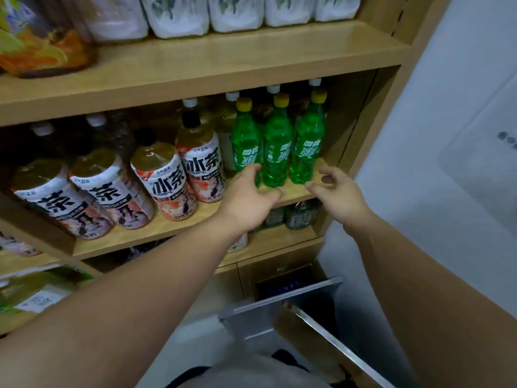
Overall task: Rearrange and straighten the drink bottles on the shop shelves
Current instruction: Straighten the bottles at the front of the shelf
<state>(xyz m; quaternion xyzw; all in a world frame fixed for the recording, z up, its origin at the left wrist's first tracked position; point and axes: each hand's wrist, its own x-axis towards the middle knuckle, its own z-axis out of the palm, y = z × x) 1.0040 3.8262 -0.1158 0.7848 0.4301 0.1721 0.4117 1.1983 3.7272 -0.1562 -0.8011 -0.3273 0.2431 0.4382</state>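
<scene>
Wooden shelf [296,191] carries green bottles [275,147] and tea bottles [165,180].

Your left hand [249,198] and right hand [340,191] hover open-fingered before three upright green bottles [275,147] on the wooden shelf [195,228].

Top shelf: white packs [237,11] and an orange bag [42,51] cut off by the upper edge. Middle shelf: white-capped rear bottles [96,121] largely hidden in shadow behind the iced-tea bottles [165,177]. Left hand [249,200] covers the base of the leftmost green bottle [246,135]; contact cannot be told. Lower-shelf bottles [300,214] blurred, labels illegible.
</scene>
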